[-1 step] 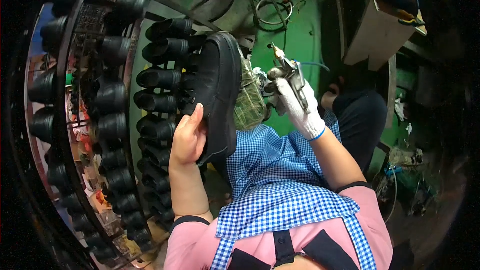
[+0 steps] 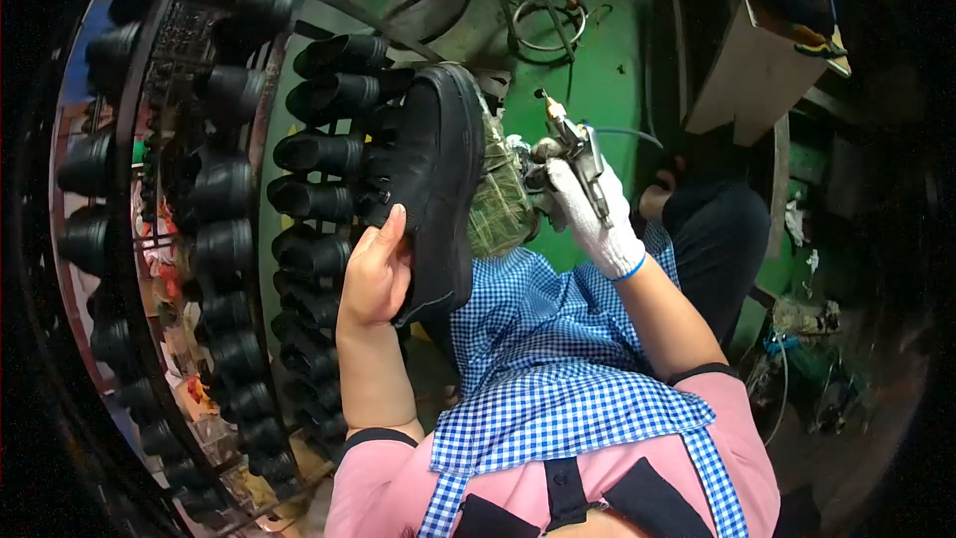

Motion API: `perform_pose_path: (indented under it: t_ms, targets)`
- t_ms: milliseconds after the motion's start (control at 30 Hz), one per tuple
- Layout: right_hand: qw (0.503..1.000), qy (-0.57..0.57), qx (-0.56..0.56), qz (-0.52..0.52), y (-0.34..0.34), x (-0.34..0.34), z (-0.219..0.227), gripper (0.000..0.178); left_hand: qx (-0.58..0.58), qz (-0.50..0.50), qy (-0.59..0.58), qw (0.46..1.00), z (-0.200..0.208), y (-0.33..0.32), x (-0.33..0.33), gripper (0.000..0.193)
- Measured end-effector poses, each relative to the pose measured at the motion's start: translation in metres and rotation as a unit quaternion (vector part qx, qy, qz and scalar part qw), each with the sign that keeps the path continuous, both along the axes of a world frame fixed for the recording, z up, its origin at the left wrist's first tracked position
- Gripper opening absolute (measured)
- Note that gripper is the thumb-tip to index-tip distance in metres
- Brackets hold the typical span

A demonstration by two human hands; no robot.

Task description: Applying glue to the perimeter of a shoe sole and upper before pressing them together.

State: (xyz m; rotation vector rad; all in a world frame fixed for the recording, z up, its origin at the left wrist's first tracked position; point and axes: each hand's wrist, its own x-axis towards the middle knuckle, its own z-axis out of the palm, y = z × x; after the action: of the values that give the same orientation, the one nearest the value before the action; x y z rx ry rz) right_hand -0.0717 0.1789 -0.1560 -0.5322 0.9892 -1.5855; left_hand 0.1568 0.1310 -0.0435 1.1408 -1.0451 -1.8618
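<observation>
My bare left hand grips a black shoe near its heel end, thumb on the near side. The shoe is held up on its side, toe pointing away from me. To its right, my right hand wears a white knitted glove with dark-stained fingertips. Its fingers are wrapped round a metal spray gun with a brass-coloured nozzle, pointing forward and apart from the shoe. A thin blue hose shows behind the gun. Part of my left fingers is hidden behind the shoe.
At the left stands a metal rack with many black shoes in rows. Behind the held shoe is a tape-wrapped bundle. A coiled hose lies ahead on the green floor. A pale wooden bench stands at the right.
The view has shifted very slightly. Both hands keep their hold, with the shoe and the spray gun in nearly the same places.
</observation>
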Motion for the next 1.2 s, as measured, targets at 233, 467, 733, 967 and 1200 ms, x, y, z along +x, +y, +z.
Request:
perform_pose_path:
  t_ms: [233,467,733,967,1200]
  targets:
    - [0.873,0.487,-0.028,-0.022,-0.007,0.018,-0.028,0.049,0.06,0.028,-0.135,0.989,0.016,0.035,0.049,0.03]
    - [0.971,0.238,0.008,-0.009,-0.038,0.01,-0.049,0.041,-0.055,0.082,-0.182,0.978,0.035,0.162,0.171,0.037]
    - [0.872,0.469,-0.125,-0.067,-0.046,-0.002,-0.067,0.051,-0.189,0.711,-0.078,0.672,0.038,0.386,0.275,0.029]
    - [0.924,0.364,-0.094,-0.077,-0.048,0.004,-0.051,0.049,-0.374,0.787,-0.226,0.435,0.124,0.424,0.342,0.054]
    - [0.92,0.367,-0.104,-0.092,-0.037,0.01,-0.038,0.062,-0.141,0.721,-0.269,0.623,0.269,0.38,0.534,0.059]
